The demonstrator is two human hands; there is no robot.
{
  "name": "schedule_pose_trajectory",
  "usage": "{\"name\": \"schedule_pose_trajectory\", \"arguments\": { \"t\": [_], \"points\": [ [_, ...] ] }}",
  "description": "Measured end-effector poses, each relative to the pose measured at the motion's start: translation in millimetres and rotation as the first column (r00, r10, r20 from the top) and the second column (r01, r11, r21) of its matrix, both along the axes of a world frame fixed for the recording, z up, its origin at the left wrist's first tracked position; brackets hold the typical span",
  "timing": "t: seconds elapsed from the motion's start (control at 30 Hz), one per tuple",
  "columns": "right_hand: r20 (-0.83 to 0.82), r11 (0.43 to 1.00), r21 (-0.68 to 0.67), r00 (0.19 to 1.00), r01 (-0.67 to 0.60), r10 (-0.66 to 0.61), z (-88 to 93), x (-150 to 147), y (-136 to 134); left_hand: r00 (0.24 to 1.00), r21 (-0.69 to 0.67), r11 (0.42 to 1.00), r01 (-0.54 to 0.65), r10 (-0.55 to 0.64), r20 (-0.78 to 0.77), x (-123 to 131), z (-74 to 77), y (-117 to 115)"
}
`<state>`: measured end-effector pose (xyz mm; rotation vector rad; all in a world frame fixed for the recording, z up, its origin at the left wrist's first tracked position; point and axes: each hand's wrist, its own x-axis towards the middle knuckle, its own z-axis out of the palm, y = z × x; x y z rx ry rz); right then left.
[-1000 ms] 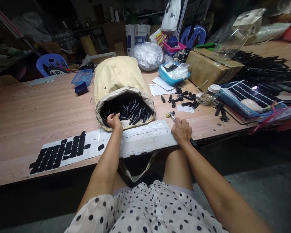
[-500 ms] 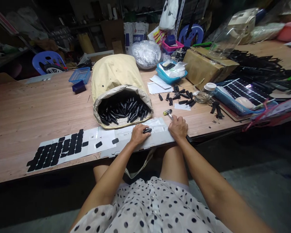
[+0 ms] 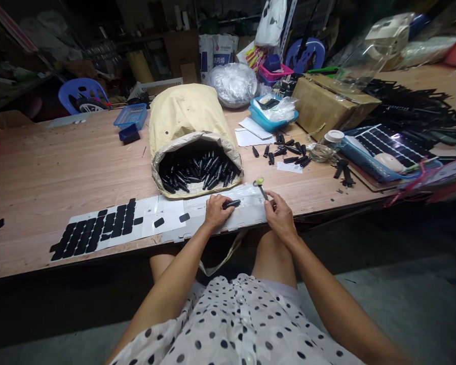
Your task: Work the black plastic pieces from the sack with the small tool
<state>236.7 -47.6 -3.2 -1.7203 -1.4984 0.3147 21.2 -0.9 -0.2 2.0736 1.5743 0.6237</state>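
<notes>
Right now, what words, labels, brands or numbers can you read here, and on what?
"聚丙烯": on the white sack at the back.
Red print above that: too small.
White paper slip: any print too small.
Pale marks on the pile of black parts: too blurred.

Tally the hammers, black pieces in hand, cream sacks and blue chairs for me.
Hammer in the right hand: 1
Black piece in the left hand: 1
Cream sack: 1
Blue chairs: 2
Total: 5
</notes>
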Motion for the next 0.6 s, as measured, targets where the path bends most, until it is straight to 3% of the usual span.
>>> {"name": "schedule_pose_trajectory", "arguments": {
  "t": [0.1,0.23,0.5,0.6],
  "points": [
    [-0.065,0.996,-0.003,0.994,-0.092,0.091,1.5,-17.4,-20.3,1.000,-0.024,1.000,-0.002,0.002,-0.004,0.3,3.7,-0.5],
    [-0.055,0.990,-0.067,0.991,-0.127,0.123,7.0,-31.1,-29.6,1.000,-0.045,0.999,0.002,-0.002,0.007,0.0,7.0,-0.7],
    [0.137,0.989,-0.071,0.981,-0.127,0.136,25.5,-39.9,-38.5,1.000,-0.072,0.997,-0.003,0.005,0.027,-0.4,7.7,0.8],
    [0.217,0.985,-0.141,0.968,-0.095,0.125,26.2,-40.8,-44.5,1.000,-0.081,0.997,-0.002,0.005,0.030,0.6,9.0,0.2]
  ]
}}
